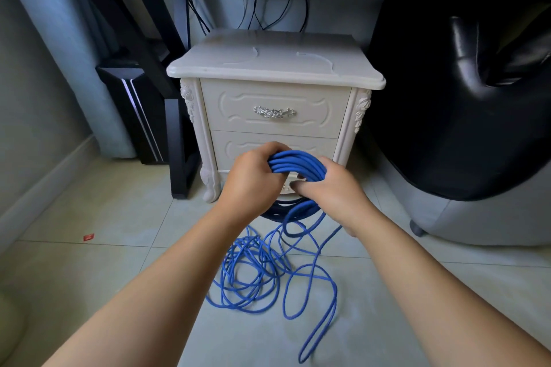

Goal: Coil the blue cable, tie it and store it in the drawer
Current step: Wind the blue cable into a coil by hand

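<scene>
A blue cable coil [293, 162] of several loops is held up in front of the white nightstand [274, 68]. My left hand [253, 176] grips the coil's left side with fingers curled round the strands. My right hand [331, 188] holds the coil's right side, thumb under the loops. The rest of the blue cable [253, 271] lies in loose tangled loops on the tiled floor below my hands. Both drawers are closed; the top drawer [274, 110] has a silver handle [274, 112], and the lower drawer [238, 147] is partly hidden behind my hands.
A black desk leg [176, 146] and a dark computer case [134, 116] stand left of the nightstand. A black and grey chair [465, 134] fills the right. Cables [268, 12] hang behind. A small red scrap [88, 237] lies on the floor at left.
</scene>
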A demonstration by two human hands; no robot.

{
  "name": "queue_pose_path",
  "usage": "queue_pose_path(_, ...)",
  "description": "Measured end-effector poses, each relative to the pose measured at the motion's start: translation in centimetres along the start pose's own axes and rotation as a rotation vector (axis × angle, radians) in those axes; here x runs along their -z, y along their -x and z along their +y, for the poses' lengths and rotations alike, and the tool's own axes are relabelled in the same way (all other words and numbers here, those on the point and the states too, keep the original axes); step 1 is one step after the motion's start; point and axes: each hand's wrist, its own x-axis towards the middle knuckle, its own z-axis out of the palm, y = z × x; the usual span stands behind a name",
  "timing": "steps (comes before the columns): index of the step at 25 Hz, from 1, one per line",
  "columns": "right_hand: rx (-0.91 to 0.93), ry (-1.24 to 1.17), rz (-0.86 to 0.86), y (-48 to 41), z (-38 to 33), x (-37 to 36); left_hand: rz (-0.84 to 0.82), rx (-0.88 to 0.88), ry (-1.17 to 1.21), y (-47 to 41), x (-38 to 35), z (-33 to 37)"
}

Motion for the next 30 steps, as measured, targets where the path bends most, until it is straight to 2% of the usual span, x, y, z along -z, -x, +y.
queue_pose_path(3, -0.071, -0.202, -0.027, -0.1, 0.7, 0.3, 0.063, 0.065, 0.142, -0.2, -0.2, -0.2)
queue_pose_path(5, -0.120, -0.266, 0.001, -0.1, 1.2, 0.0, -0.001, 0.125, 0.200, -0.3, -0.6, -0.3)
queue_pose_path(7, -0.174, -0.325, 0.073, -0.2, 1.6, -0.4, -0.015, 0.138, 0.137, -0.5, -1.0, -0.6)
queue_pose_path(10, -0.253, -0.532, 0.222, -0.8, 1.5, -0.1, 0.284, -0.021, -0.063, 0.3, -1.2, -0.3)
queue_pose_path(11, -0.257, -0.589, 0.252, -1.0, 1.4, 0.2, 0.306, -0.074, -0.069, 0.6, -1.3, 0.1)
queue_pose_path(15, -0.245, -0.695, 0.292, -1.3, 1.3, 0.4, -0.098, -0.062, -0.099, 1.1, -2.3, 0.2)
queue_pose_path(18, -0.299, -0.726, 0.302, -1.4, 1.2, 0.5, -0.241, 0.096, 0.222, 0.9, -1.5, -0.2)
queue_pose_path(21, -0.387, -0.896, 0.292, -1.7, 0.7, 1.8, -0.398, 0.255, 0.569, 0.6, -0.3, -0.3)
queue_pose_path(24, -0.408, -1.099, 0.293, -1.9, 0.4, 2.8, -0.404, 0.382, 0.707, 0.6, 0.2, 0.0)
queue_pose_path(27, -0.381, -1.168, 0.292, -1.7, 0.0, 2.7, -0.290, 0.532, 0.735, 0.4, -0.5, 0.1)
queue_pose_path(30, -0.364, -1.216, 0.284, -1.7, -0.1, 2.3, -0.239, 0.531, 0.816, 0.1, -0.8, 0.0)
